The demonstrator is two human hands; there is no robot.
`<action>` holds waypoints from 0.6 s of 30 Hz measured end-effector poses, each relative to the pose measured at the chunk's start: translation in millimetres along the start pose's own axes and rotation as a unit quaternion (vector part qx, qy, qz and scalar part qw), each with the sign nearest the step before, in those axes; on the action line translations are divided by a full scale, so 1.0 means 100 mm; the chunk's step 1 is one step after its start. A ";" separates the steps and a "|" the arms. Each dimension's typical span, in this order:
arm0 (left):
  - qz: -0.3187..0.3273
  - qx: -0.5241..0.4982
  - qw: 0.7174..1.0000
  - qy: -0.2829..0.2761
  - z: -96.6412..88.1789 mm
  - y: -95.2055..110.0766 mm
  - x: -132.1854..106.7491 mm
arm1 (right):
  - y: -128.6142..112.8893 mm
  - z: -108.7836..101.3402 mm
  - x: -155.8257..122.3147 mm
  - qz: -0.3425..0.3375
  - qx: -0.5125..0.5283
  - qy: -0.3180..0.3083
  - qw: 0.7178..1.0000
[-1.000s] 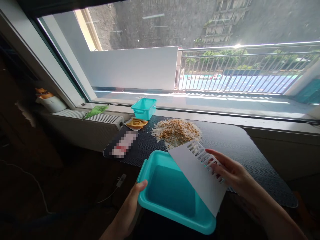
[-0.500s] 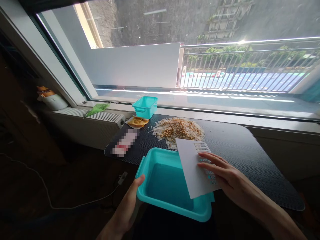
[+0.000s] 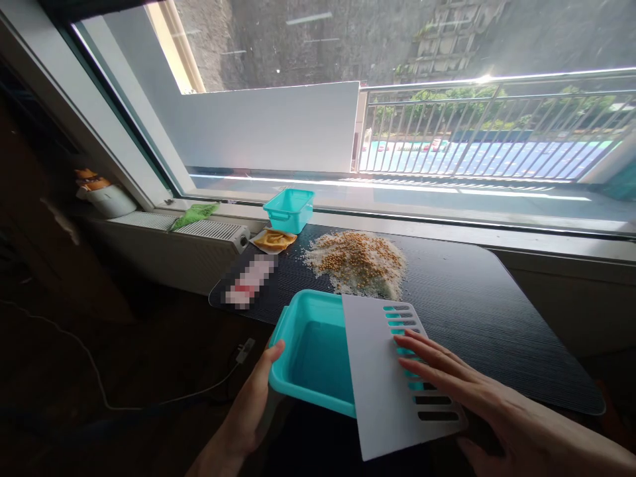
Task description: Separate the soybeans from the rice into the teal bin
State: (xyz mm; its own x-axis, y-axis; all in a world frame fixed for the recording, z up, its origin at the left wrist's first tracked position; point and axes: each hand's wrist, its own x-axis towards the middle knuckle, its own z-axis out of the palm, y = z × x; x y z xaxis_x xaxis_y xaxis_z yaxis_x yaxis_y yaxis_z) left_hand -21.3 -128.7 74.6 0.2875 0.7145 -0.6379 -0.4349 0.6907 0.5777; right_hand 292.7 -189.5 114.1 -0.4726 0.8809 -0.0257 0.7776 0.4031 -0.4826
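A large teal plastic bin (image 3: 308, 358) sits at the near edge of a dark ribbed table (image 3: 472, 298). My left hand (image 3: 258, 397) grips its left rim, thumb over the edge. A flat white slotted board (image 3: 382, 377) lies across the bin's right half. My right hand (image 3: 462, 391) rests on the board with fingers stretched flat over the slots. Just beyond the bin lies a heap of white rice mixed with yellow beans (image 3: 358, 265).
A small teal bin (image 3: 289, 209) stands at the back by the window sill, an orange packet (image 3: 273, 240) in front of it. A blurred pink-and-white item (image 3: 248, 283) lies on the table's left. A radiator (image 3: 199, 232), green cloth (image 3: 196, 213) and floor cable (image 3: 149, 397) are left.
The white board has dropped from a tilted hold to lying flat over the bin's right side. My right hand went from gripping its edge to pressing flat on top.
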 end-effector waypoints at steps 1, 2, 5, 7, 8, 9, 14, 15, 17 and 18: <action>0.001 0.000 1.000 0.004 0.01 0.00 0.00 | -0.02 0.01 0.00 -0.004 -0.008 0.007 1.000; 0.003 -0.001 1.000 0.006 0.02 -0.01 0.00 | -0.04 0.02 0.01 -0.008 -0.014 0.019 1.000; 0.004 -0.002 1.000 0.003 0.03 0.00 0.02 | -0.08 0.05 0.10 -0.027 -0.015 0.081 0.996; 0.005 0.001 1.000 0.012 0.03 0.01 0.03 | -0.06 0.06 0.17 -0.045 -0.004 0.122 0.992; 0.005 0.002 1.000 0.017 0.03 0.02 0.03 | -0.04 0.07 0.21 -0.049 0.004 0.143 0.988; 0.004 0.003 1.000 0.020 0.04 0.03 0.03 | -0.02 0.08 0.24 -0.048 0.014 0.168 0.985; -0.002 0.033 0.999 0.018 0.08 0.04 0.02 | 0.08 0.30 0.39 0.026 0.115 0.298 0.947; 0.010 0.044 0.999 0.019 0.09 0.03 0.03 | 0.07 0.37 0.43 0.042 0.142 0.326 0.934; 0.064 0.063 0.995 0.033 0.10 0.00 0.07 | 0.05 0.50 0.52 0.053 0.197 0.373 0.905; 0.097 0.072 0.992 0.040 0.09 -0.02 0.10 | 0.03 0.56 0.57 0.067 0.226 0.392 0.889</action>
State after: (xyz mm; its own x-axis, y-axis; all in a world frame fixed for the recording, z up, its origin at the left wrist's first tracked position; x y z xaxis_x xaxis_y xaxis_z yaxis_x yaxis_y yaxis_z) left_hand -9.8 -122.2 72.1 0.1389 0.8280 -0.5433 -0.3481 0.5544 0.7559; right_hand 245.3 -151.9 62.0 0.1829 0.8874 0.4232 0.4746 0.2973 -0.8285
